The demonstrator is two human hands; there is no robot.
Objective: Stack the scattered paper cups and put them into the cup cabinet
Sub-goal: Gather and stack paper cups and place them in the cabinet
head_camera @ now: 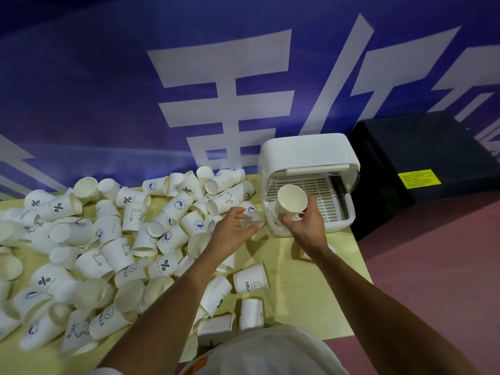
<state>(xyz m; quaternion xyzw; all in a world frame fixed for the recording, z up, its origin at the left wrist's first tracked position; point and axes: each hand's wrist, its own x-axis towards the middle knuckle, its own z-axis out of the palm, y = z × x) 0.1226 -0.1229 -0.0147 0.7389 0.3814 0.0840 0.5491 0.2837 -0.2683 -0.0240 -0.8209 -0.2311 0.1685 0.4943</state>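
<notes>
Several white paper cups [119, 231] with printed logos lie scattered across the yellow table [286, 299]. My right hand [307, 226] holds a short stack of paper cups [290, 203], mouth tilted up, just in front of the white cup cabinet [308, 155], whose lid is raised over a slatted tray [324, 196]. My left hand [234, 231] reaches over the pile and its fingers curl around a lying cup with a blue logo [253, 212], next to the cabinet's left side.
A black box [422, 163] with a yellow label stands right of the cabinet, off the table. A blue wall banner with white characters runs behind. The table's right edge [362, 263] borders a reddish floor.
</notes>
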